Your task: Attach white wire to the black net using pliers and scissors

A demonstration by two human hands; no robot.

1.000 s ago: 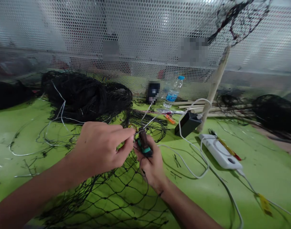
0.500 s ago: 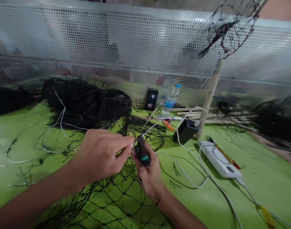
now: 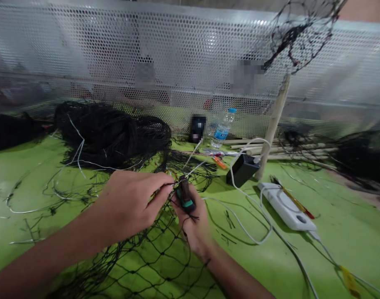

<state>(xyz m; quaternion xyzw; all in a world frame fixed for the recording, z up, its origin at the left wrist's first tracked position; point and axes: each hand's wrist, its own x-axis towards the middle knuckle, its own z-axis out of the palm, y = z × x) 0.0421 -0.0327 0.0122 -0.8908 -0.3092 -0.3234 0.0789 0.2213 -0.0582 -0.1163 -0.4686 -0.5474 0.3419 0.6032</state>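
Note:
My left hand (image 3: 130, 203) pinches a thin dark cord between thumb and forefinger. Its fingertips are close to the head of a small dark tool with a teal part (image 3: 185, 195); the tool's exact kind is unclear. My right hand (image 3: 196, 224) wraps round that tool, and short black strands stick out beside it. Black knotted netting (image 3: 149, 253) hangs below both hands and spreads over the green surface (image 3: 239, 265). Thin pale rods or wires pass just beyond the tool's head, and whether they touch it I cannot tell.
Behind lies a black net heap (image 3: 115, 133) with loose pale wire. A water bottle (image 3: 221, 133), black box (image 3: 242, 170), white power bank (image 3: 288, 206) with cables, yellow-red tool (image 3: 297, 203) and wooden sticks (image 3: 286, 151) are around. A wooden post (image 3: 275, 120) stands before the perforated metal panel (image 3: 183, 45).
My left fingertips have shifted slightly left, away from the tool's head, so more dark cord shows between them. The right hand keeps its grip on the tool, almost still.

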